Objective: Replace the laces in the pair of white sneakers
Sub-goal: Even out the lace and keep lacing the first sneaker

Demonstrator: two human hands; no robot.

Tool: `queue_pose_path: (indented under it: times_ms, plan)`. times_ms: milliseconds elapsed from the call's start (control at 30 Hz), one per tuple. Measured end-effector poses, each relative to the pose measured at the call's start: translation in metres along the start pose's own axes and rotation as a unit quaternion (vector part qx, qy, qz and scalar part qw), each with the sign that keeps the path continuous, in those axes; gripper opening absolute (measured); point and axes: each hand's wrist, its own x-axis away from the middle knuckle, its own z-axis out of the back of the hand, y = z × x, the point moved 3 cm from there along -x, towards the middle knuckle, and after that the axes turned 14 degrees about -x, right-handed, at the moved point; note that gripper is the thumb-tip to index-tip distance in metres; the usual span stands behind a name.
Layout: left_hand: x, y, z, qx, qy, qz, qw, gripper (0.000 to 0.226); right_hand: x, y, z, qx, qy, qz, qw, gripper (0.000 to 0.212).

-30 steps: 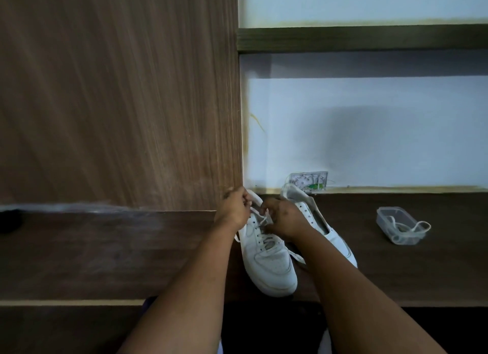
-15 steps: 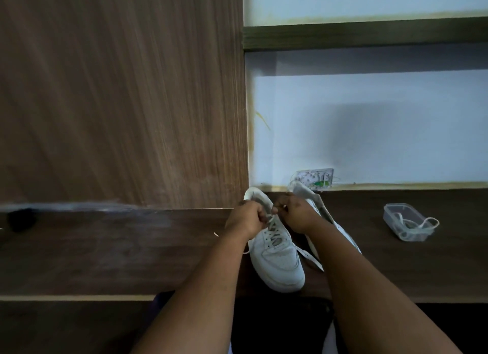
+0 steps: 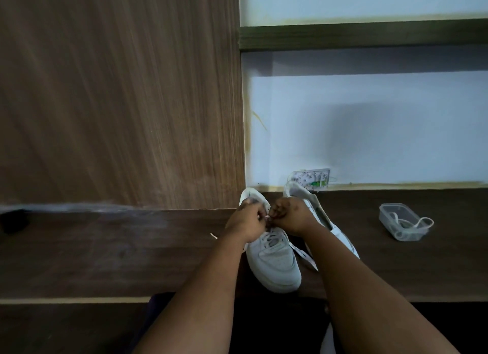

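Two white sneakers stand on the dark wooden desk (image 3: 105,253). The left sneaker (image 3: 274,264) points its toe toward me. Both hands meet over its upper eyelets. My left hand (image 3: 245,221) and my right hand (image 3: 290,216) each pinch the white lace (image 3: 303,256) with curled fingers. One loose lace end trails over the desk to the right of the toe, another tip shows left of my left wrist. The right sneaker (image 3: 340,235) lies behind my right forearm, mostly hidden.
A clear plastic tub (image 3: 402,221) holding a white lace sits on the desk at the right. A small wall socket plate (image 3: 313,178) is behind the shoes. A tall wood panel (image 3: 118,95) rises at the left; a shelf (image 3: 364,34) runs above.
Both hands came closer together over the left sneaker's upper eyelets, still gripping the lace. The view shifted slightly.
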Motion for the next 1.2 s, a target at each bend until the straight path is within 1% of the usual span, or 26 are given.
queue_pose_path:
  times_ms: [67, 133, 300, 400, 467, 567, 633, 700, 833, 933, 1000, 1100, 1200]
  plan:
    - [0.0, -0.002, 0.001, 0.0, -0.005, 0.0, 1.0, 0.007, 0.001, 0.002, 0.002, -0.034, 0.007, -0.003, 0.999, 0.017]
    - [-0.001, -0.003, 0.001, -0.006, -0.007, -0.001, 1.0, 0.008, 0.001, 0.003, 0.002, -0.034, 0.006, 0.001, 0.999, 0.014]
    - [-0.001, -0.001, 0.0, -0.032, 0.002, -0.001, 0.999, 0.011, 0.005, 0.004, -0.001, -0.103, 0.005, -0.013, 0.995, 0.016]
    - [-0.002, -0.002, 0.0, -0.019, 0.006, -0.019, 1.0, 0.013, 0.006, 0.007, -0.001, -0.136, 0.01, -0.022, 0.99, 0.021]
    - [-0.003, -0.005, 0.0, -0.011, 0.007, -0.039, 0.999, 0.013, 0.005, 0.008, 0.0, -0.144, 0.012, -0.022, 0.989, 0.019]
    - [-0.003, -0.006, 0.0, -0.009, -0.001, -0.064, 0.998, 0.015, 0.004, 0.006, 0.001, -0.137, 0.012, -0.012, 0.99, 0.017]
    - [-0.003, -0.006, -0.001, -0.003, -0.003, -0.073, 0.997, 0.013, 0.004, 0.005, -0.001, -0.135, 0.011, -0.004, 0.991, 0.018]
    - [-0.002, -0.006, 0.0, 0.002, -0.008, -0.073, 0.997, 0.013, 0.005, 0.004, -0.002, -0.127, 0.019, 0.003, 0.992, 0.014]
    - [-0.001, -0.007, 0.006, -0.005, -0.01, -0.065, 0.998, 0.017, 0.0, 0.002, 0.001, -0.049, 0.009, 0.009, 0.999, 0.005]
    - [-0.002, -0.005, 0.01, -0.042, -0.004, -0.053, 0.998, 0.016, -0.004, 0.002, 0.009, -0.014, -0.022, -0.015, 1.0, 0.009]
    - [-0.003, -0.001, 0.011, -0.063, 0.0, -0.055, 0.997, 0.015, -0.004, 0.001, 0.013, 0.002, -0.032, -0.015, 0.999, 0.009]
    - [-0.004, 0.001, 0.011, -0.065, -0.002, -0.06, 0.996, 0.018, -0.002, -0.001, 0.012, 0.016, -0.009, 0.002, 1.0, 0.01]
    - [-0.004, -0.002, 0.01, -0.046, -0.006, -0.048, 0.998, 0.014, -0.001, -0.002, 0.007, -0.006, 0.018, 0.011, 1.0, 0.015]
